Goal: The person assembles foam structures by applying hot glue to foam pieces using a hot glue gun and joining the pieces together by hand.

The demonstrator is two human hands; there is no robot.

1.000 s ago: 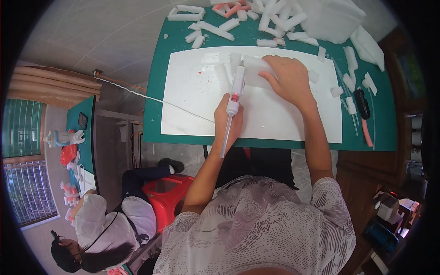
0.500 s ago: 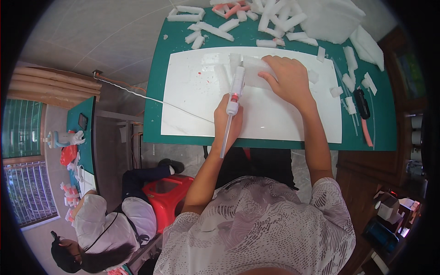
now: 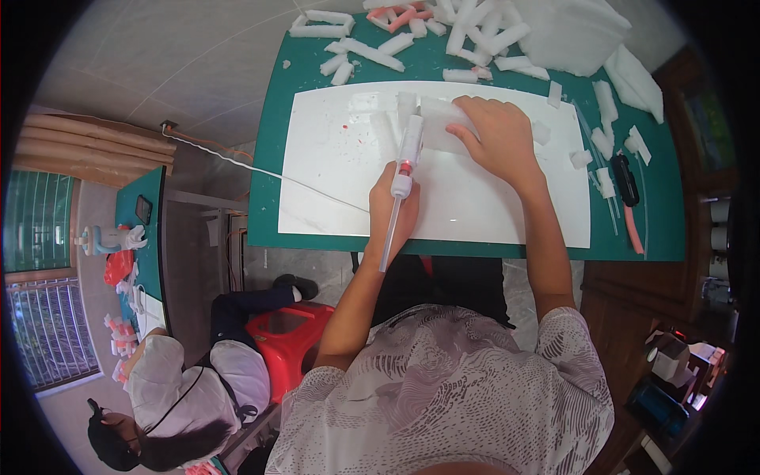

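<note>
My left hand (image 3: 393, 207) is closed around a white glue gun (image 3: 409, 146) with a clear glue stick (image 3: 389, 245) poking out of its rear. The gun's front end is at the left edge of a white foam piece (image 3: 440, 131) lying on the white board (image 3: 340, 182). Over the right part of that foam lies my right hand (image 3: 497, 136), fingers bent across its far edge and thumb apart on top, holding it. Just past the gun's tip is a small foam block (image 3: 406, 103), and a thin foam strip (image 3: 384, 133) lies left of it.
Foam strips (image 3: 487, 32) and a large foam sheet (image 3: 578, 36) are heaped along the green table's far side. At right lie a black-handled tool (image 3: 624, 180) and glue sticks. A white cord (image 3: 317, 191) crosses the board. A person (image 3: 190, 376) sits at left near a red stool (image 3: 291, 340).
</note>
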